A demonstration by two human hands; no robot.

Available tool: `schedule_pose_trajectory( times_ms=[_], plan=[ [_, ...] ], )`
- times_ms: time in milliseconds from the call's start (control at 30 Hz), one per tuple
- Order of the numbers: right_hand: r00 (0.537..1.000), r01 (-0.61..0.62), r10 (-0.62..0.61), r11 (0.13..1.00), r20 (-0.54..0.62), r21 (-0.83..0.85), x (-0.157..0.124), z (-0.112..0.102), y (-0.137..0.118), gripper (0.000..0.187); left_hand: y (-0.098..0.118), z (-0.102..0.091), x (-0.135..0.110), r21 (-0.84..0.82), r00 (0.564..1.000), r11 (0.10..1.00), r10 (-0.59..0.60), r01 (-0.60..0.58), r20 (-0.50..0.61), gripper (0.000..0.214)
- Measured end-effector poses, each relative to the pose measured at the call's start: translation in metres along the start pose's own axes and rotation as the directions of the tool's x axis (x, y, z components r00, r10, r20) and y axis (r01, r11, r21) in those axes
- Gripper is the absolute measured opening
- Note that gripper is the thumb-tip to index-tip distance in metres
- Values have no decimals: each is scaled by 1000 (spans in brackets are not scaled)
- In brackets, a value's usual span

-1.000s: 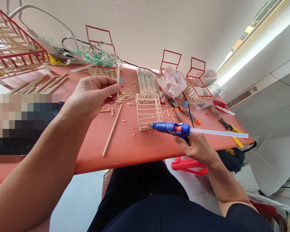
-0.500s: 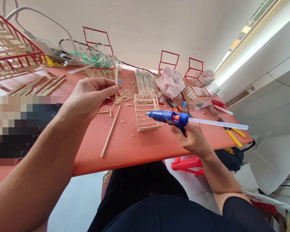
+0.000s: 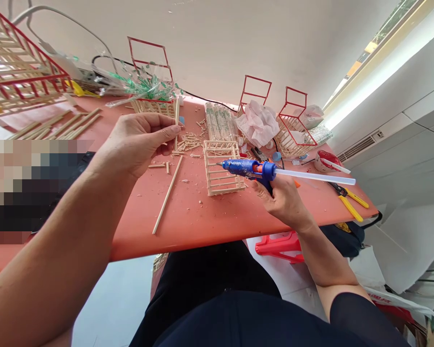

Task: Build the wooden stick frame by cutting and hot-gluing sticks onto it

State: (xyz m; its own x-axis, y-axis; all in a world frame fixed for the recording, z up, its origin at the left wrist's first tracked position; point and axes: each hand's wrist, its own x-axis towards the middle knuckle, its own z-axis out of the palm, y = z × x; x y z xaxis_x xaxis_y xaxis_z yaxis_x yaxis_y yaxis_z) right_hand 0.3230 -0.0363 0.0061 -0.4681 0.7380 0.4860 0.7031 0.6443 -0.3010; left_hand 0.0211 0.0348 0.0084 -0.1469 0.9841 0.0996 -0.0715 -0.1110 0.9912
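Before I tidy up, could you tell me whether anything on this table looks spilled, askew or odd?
Wood offcuts and crumbs are strewn over the table beside the stick frame, and one long stick lies loose, slanting toward the near edge. The right hand's glue gun looks glue-spattered.

Red table [image 3: 202,226] littered with wood crumbs. Long stick [image 3: 167,195] lies slantwise near front edge; heap of short offcuts [image 3: 188,143] behind it. Clear pack of sticks [image 3: 220,123] toward wall, crumpled pink tissue [image 3: 257,123] just beside. Row of loose sticks [image 3: 58,125] at left, red-trimmed lattice crate [image 3: 14,72] beyond. Yellow-handled cutters [image 3: 349,200] near right edge; red-and-white dish [image 3: 325,159] near them, possibly paint bowl. Red stool [image 3: 278,246] on floor under table's right end.
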Motion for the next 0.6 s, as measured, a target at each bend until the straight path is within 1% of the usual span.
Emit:
schedule_pose_trajectory(
  times_ms=[100,200,400,600],
  plan=[
    [1000,20,-20,1000,-17,-5,-1,0,1,36,-1,0,0,4,1000,1000,-1,1,-4,7],
    [1000,12,-12,999,-18,-30,-1,0,1,38,-1,-1,1,0,1000,1000,3,-3,2,7],
    [1000,-26,26,1000,1,-13,-1,1,0,35,-1,-1,0,-10,1000,1000,10,-10,2,4],
    [1000,-18,18,1000,15,-4,-3,-1,-4,33,1,-1,-1,-25,1000,1000,4,-4,-2,7]
  ],
)
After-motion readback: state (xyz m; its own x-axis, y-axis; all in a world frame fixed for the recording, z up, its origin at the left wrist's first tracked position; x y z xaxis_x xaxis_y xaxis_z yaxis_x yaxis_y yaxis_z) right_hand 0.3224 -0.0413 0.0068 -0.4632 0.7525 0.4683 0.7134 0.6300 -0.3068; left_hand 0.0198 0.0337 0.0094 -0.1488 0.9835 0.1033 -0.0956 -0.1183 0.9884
